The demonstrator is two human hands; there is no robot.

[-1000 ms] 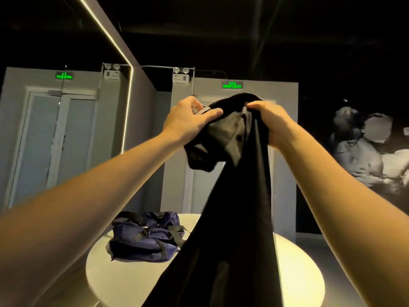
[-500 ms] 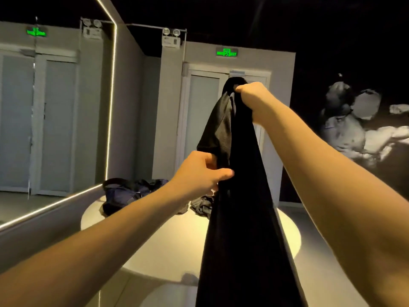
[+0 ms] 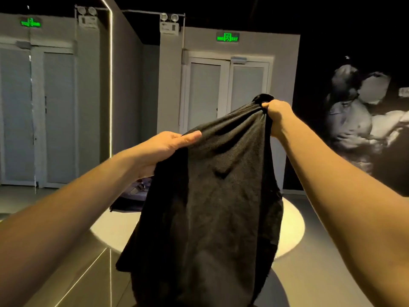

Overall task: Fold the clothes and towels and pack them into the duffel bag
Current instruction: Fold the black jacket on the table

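Black garment (image 3: 212, 196) hangs in the air over the near side of the round table (image 3: 292, 227). It is stretched between both hands, probably to spread it flat and find its edges before folding. In the head view, the right hand (image 3: 276, 116) is high above the table, fingers clenched tight on a gathered corner. The left hand (image 3: 159, 149), lower, pinches the opposite edge. One finger lies straight over the cloth; the others are hidden behind it. The duffel bag (image 3: 130, 196) sits on the table's far left side, partly covered by the garment.
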